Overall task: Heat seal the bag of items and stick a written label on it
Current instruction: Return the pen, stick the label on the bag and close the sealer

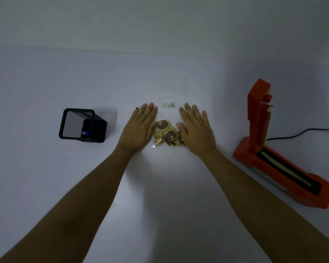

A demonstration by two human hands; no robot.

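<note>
A clear plastic bag [167, 115] lies flat on the white table, with several round brown-and-cream items [168, 134] bunched at its near end. A small white label [168, 105] with blue writing sits on the bag's far part. My left hand [141, 128] rests palm down, fingers spread, at the bag's left side. My right hand [196, 130] lies palm down on the right side, touching the items. Neither hand grips anything. An orange heat sealer [270, 149] stands at the right with its arm raised.
A black mesh pen holder [80, 125] stands at the left with something blue inside. A black cable [300, 133] runs from the sealer off the right edge. The white wall meets the table [46, 177] at the back.
</note>
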